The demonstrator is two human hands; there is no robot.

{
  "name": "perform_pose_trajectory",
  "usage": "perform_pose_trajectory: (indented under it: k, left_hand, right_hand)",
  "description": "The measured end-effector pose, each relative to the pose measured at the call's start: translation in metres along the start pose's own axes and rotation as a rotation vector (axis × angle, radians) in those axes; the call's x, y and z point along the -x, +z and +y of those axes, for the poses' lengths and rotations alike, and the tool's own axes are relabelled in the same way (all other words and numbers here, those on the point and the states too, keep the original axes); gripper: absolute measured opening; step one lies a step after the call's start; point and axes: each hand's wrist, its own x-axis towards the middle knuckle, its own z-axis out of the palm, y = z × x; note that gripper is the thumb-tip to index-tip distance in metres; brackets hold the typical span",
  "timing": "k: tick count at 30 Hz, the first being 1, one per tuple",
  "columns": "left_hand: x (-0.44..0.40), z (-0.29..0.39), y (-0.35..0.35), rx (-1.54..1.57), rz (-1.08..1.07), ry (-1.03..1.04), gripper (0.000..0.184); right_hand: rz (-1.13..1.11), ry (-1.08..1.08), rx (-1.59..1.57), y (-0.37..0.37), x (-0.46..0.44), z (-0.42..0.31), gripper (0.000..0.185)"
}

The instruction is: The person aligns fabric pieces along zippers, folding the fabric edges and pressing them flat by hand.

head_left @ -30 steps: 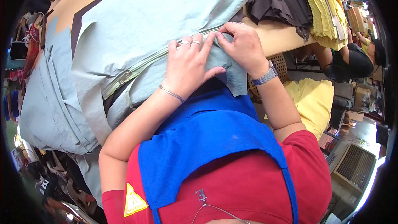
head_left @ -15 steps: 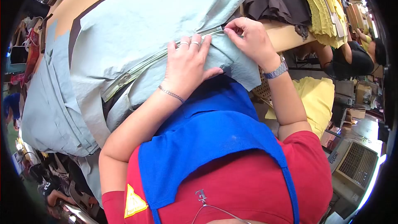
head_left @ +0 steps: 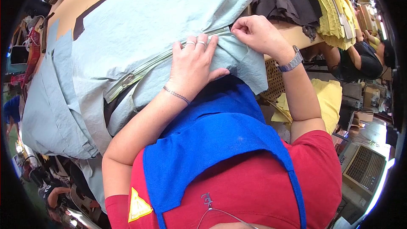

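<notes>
A large pale blue-green fabric piece lies across the table, with folds near my body. Along it, slantwise, runs a green-edged zipper; its metal slider sits near the lower left end. My left hand lies palm down over the zipper, fingers spread, pressing it and the fabric. Beside the zipper's upper right end, my right hand is closed in a pinch. What its fingertips hold is too small to make out.
Dark fabric pieces and stacked yellow fabric lie at the table's right edge. More yellow fabric hangs lower right, beside a woven basket. Another person is at the right, and one more is lower left.
My right hand has shifted slightly right and its fingertips have drawn a little away from the zipper's end. My left hand stays nearly in place on the fabric.
</notes>
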Motion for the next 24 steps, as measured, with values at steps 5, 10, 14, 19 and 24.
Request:
perform_pose_trajectory:
  k: [5, 10, 14, 19, 24]
  left_hand:
    - [0.0, 0.0, 0.001, 0.009, 0.011, 0.002, 0.086]
    - [0.0, 0.0, 0.001, 0.001, 0.006, 0.0, 0.086]
    - [0.0, 0.0, 0.0, -0.003, -0.008, -0.002, 0.085]
    - [0.001, 0.0, 0.002, 0.025, 0.002, -0.007, 0.084]
    - [0.007, -0.005, -0.001, 0.07, 0.002, -0.009, 0.078]
  right_hand:
    - [0.063, -0.022, 0.061, 0.006, -0.004, 0.003, 0.02]
    - [0.106, -0.054, 0.102, 0.011, -0.006, 0.005, 0.017]
    - [0.167, -0.155, 0.225, 0.009, -0.002, -0.006, 0.016]
    - [0.258, -0.452, 0.387, 0.025, 0.003, 0.006, 0.027]
    - [0.231, -0.299, 0.032, 0.029, -0.001, 0.013, 0.022]
